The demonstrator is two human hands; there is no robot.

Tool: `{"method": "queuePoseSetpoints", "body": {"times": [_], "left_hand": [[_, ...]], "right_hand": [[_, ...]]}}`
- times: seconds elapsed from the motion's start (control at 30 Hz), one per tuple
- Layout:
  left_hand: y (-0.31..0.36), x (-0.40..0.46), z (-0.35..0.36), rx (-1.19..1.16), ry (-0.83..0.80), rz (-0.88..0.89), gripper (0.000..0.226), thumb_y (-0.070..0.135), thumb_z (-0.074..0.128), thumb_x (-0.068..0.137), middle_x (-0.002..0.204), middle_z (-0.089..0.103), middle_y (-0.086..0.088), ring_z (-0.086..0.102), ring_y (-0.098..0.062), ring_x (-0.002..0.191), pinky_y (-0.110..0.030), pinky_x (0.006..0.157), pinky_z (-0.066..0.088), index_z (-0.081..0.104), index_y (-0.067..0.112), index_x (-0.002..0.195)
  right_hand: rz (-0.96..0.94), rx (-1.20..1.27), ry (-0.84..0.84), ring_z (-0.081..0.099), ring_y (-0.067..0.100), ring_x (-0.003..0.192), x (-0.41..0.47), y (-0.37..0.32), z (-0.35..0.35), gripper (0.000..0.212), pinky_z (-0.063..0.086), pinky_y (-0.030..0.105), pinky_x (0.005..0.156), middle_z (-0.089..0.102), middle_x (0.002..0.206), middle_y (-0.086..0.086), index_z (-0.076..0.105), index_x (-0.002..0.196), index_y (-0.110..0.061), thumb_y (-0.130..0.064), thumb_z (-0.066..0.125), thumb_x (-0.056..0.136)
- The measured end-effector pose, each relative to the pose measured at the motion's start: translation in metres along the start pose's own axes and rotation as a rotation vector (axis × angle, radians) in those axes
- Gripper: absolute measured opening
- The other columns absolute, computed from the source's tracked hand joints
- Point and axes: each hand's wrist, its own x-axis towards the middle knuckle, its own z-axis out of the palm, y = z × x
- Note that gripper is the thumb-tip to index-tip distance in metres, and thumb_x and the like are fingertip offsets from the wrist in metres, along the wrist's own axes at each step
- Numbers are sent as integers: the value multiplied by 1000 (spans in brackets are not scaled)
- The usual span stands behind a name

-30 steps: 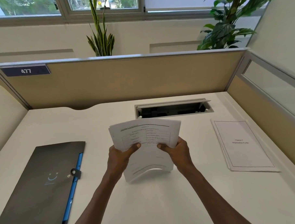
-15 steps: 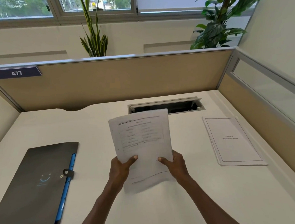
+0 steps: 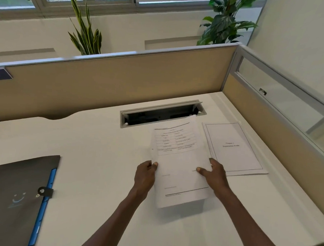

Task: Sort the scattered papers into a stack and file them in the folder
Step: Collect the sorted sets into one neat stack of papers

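Both hands hold a sheaf of printed papers (image 3: pixel 178 160) with a table on its top sheet, just above the white desk. My left hand (image 3: pixel 146 175) pinches its left edge and my right hand (image 3: pixel 213 172) grips its right edge. Immediately to the right, a second stack of papers (image 3: pixel 236 148) with a framed title page lies flat on the desk, and my right hand is over its lower left corner. A closed black folder (image 3: pixel 17 196) with a blue spine edge and a snap tab lies at the desk's left front.
An open cable slot (image 3: pixel 161 113) is cut into the white desk (image 3: pixel 93 147) behind the papers. Tan partition panels (image 3: pixel 112 83) close off the back and right sides. Two potted plants stand beyond the partition.
The held sheaf has gone from upright in mid-desk to lower, flatter and further right, next to the stack on the desk. Both hands moved right with it.
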Motion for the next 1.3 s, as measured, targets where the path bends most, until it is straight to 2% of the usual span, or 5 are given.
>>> {"method": "queuePoseSetpoints", "body": {"times": [0.47, 0.7, 0.83, 1.0, 1.3], "left_hand": [[67, 49, 174, -6, -246, 39, 26, 13, 48, 102, 101, 74, -19, 71, -26, 76, -27, 57, 59, 69, -2, 100], [69, 82, 228, 183, -214, 18, 24, 8, 48, 97, 79, 59, -11, 55, -23, 71, -52, 76, 61, 59, -9, 84], [63, 91, 245, 334, -169, 60, 12, 7, 53, 93, 81, 58, 1, 51, -18, 76, -17, 60, 44, 54, 10, 82], [56, 96, 259, 426, -132, 29, 12, 14, 55, 92, 94, 60, -6, 53, -27, 88, -29, 70, 35, 48, 10, 84], [62, 100, 257, 455, -106, -196, 53, 32, 56, 97, 144, 43, -18, 45, -36, 132, -41, 102, 42, 42, 1, 138]], "right_hand": [[-16, -170, 219, 64, 28, 93, 118, 29, -145, 25, 45, 31, 76, 69, 104, 8, 63, 106, -11, -13, 72, 82], [35, -264, 218, 60, 26, 87, 161, 52, -162, 23, 42, 29, 74, 70, 105, 14, 62, 107, -7, -12, 69, 85], [74, -400, 213, 58, 35, 107, 174, 65, -157, 37, 42, 30, 81, 64, 115, 20, 59, 117, -2, -14, 70, 84], [204, -612, 155, 36, 42, 124, 181, 77, -150, 71, 39, 47, 97, 43, 131, 26, 46, 131, 0, -35, 77, 78], [238, -528, 72, 42, 43, 121, 177, 66, -126, 73, 33, 42, 104, 46, 129, 30, 41, 130, 6, -27, 79, 77]]}}
